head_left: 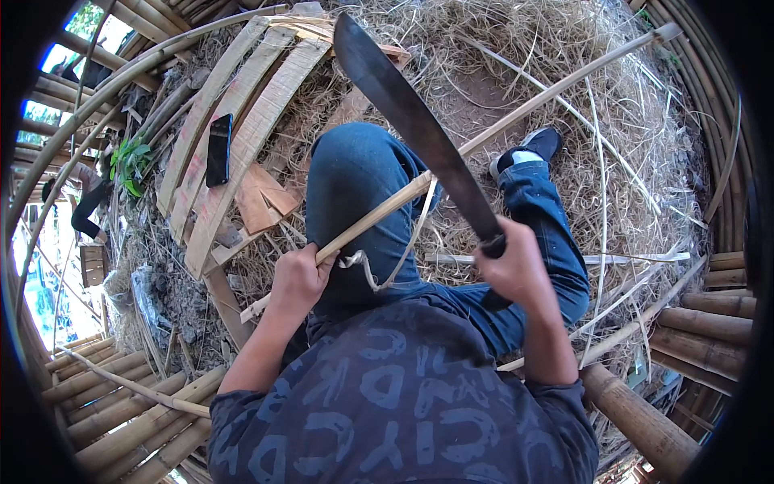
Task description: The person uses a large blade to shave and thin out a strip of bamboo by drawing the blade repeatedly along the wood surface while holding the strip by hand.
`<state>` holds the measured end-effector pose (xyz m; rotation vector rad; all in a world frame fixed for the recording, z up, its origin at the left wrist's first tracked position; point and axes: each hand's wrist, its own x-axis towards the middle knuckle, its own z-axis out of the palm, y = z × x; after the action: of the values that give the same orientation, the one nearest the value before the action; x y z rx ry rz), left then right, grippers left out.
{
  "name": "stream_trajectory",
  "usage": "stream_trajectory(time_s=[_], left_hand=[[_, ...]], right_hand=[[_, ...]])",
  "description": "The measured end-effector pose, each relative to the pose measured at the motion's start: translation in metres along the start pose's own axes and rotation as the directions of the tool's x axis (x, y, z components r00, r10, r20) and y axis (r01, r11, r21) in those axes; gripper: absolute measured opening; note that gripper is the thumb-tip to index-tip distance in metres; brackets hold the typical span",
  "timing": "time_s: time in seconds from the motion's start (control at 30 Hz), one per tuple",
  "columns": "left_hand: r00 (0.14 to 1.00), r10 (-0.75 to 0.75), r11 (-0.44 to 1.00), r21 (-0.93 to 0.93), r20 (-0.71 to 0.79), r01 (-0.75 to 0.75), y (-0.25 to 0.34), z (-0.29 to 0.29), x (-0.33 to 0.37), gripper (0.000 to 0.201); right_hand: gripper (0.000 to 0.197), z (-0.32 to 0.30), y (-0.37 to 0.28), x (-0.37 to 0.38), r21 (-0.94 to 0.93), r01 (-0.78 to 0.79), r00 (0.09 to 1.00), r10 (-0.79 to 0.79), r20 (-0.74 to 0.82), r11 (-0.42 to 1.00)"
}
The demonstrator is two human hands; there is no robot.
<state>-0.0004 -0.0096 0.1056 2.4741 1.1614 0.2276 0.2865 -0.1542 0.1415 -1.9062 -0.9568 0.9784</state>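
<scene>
Head view: your left hand is wrapped tight round a long pale-tan bamboo-like pole, which slants across your blue denim-covered knee toward upper right. Your right hand is curled round the dark handle of a large dark-bladed metal machete; its blade crosses the pole in view, but can't tell whether they touch. Progress, my judgement: paring looks partly done. A thin pale curled shaving hangs by the pole, apparently attached, and the near stretch looks yellower and more faceted. The far stretch looks duller, so probably less worked; the loose-looking shaving seems left to come off. Can't judge final smoothness. Dry straw-coloured litter covers the ground ahead; a slim black phone lies on pale flat wooden boards, left.
</scene>
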Motion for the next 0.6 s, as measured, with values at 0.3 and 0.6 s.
stream_trajectory(time_s=[0.3, 0.6], left_hand=[[0.997, 0.004, 0.997, -0.073, 0.074, 0.001, -0.006, -0.009, 0.005, 0.035], [0.989, -0.056, 0.993, -0.098, 0.138, 0.07, 0.001, -0.012, 0.009, 0.041]], right_hand=[[0.018, -0.012, 0.007, -0.007, -0.012, 0.034, 0.973, -0.031, 0.227, 0.999], [0.015, -0.006, 0.009, -0.009, 0.317, -0.09, 0.996, 0.093, 0.007, 0.944]])
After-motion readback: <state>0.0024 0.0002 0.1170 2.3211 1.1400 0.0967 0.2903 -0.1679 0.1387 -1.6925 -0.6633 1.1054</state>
